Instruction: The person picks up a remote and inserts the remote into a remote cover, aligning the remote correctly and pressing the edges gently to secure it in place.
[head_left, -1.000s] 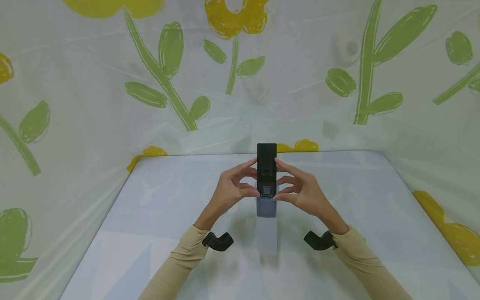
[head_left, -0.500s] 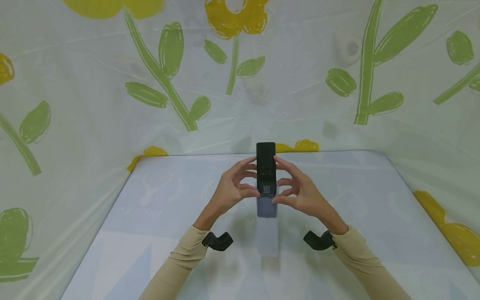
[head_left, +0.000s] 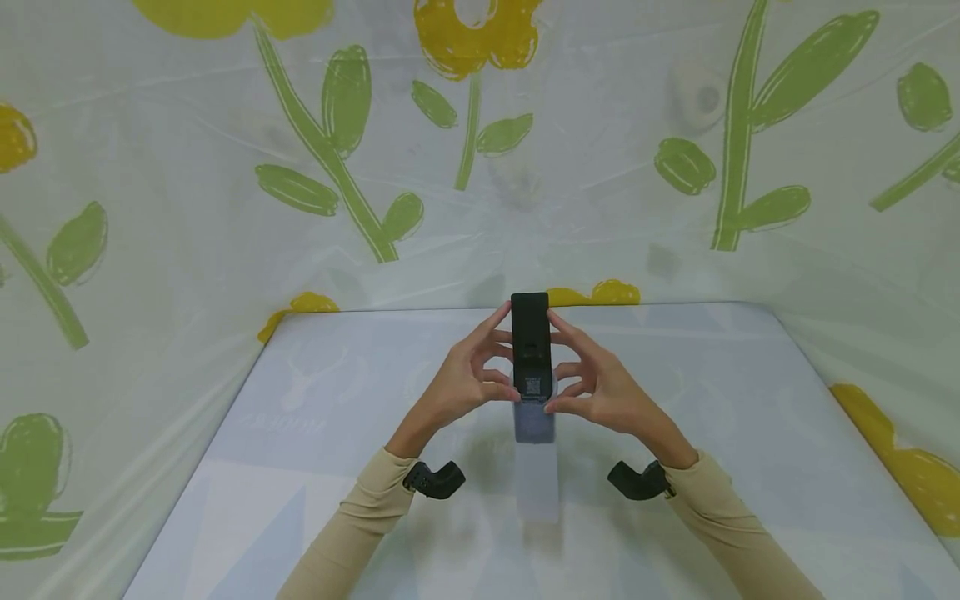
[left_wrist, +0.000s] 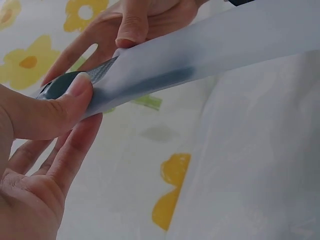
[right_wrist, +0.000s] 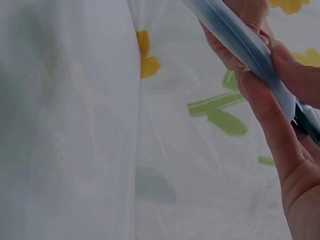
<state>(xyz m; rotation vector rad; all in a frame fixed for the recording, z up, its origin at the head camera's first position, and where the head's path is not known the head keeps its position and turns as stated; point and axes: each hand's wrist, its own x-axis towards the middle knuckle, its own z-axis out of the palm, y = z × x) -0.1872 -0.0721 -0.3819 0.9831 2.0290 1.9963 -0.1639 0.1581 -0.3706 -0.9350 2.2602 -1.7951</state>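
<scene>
A narrow black remote control [head_left: 531, 342], label side showing, stands partly inside a long translucent plastic sleeve [head_left: 537, 483] in the head view. Its upper part sticks out; the lower part shows dark through the plastic. My left hand [head_left: 468, 379] pinches the left side, index fingertip near the remote's top corner and thumb by the sleeve's mouth. From the other side my right hand [head_left: 603, 383] grips, its thumb at the sleeve's mouth. In the left wrist view the sleeve [left_wrist: 225, 47] stretches away from the left thumb. The right wrist view has the right fingers [right_wrist: 267, 107] against the sleeve [right_wrist: 240, 40].
Beneath the hands lies a pale table [head_left: 360, 517] with faint printed patterns. A white curtain [head_left: 585, 208] with yellow flowers and green leaves hangs behind and around it. Black wrist cameras [head_left: 435, 481] sit at both cuffs.
The remote control and sleeve have shifted slightly down toward the person. My left index fingertip has slid up nearer the remote's top corner. Both hands keep their hold.
</scene>
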